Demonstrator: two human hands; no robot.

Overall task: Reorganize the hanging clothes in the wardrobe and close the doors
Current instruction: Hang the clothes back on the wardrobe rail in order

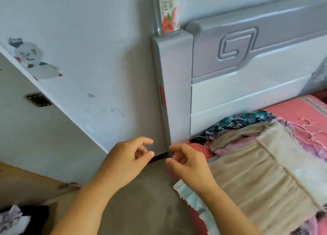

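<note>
A grey-brown garment hangs in front of me, and its dark top edge stretches between my two hands. My left hand pinches the left end of that edge with curled fingers. My right hand pinches the right end, fingers curled too. A white wardrobe door with a panda sticker and a metal hinge plate stands open at the left. A pile of clothes lies on the bed: a beige pleated piece, a dark floral piece and pink fabric.
A grey and white headboard with a corner post stands close behind my hands. A drink carton stands on the post. The pink bedsheet lies at the right. At lower left are a wooden surface and black-and-white cloth.
</note>
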